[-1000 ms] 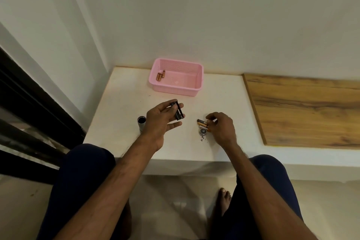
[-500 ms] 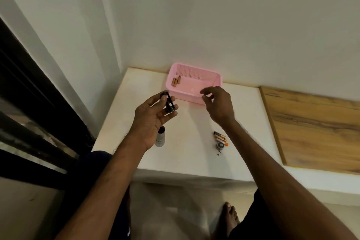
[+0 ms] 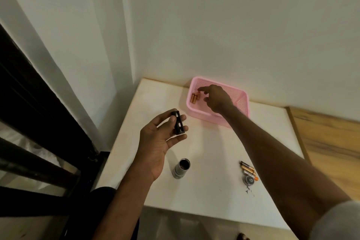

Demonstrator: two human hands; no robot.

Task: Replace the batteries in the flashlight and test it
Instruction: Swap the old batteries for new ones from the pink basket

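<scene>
Our left hand (image 3: 157, 142) grips the black cylindrical battery holder (image 3: 177, 122) above the white tabletop (image 3: 204, 191). Our right hand (image 3: 216, 99), fingers loose and holding nothing, hangs in the pink plastic basket (image 3: 243, 103), forefinger at the copper-coloured batteries (image 3: 194, 97). The silver metal flashlight body (image 3: 182, 168) stands upright on the tabletop, black-and-gold batteries (image 3: 247, 168) well to its right.

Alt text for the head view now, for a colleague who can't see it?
The right hand reaches into the pink basket, fingertips at the batteries there, while the left hand holds the black battery holder. On the white table sit the open flashlight body, more batteries and a round cap.
</scene>
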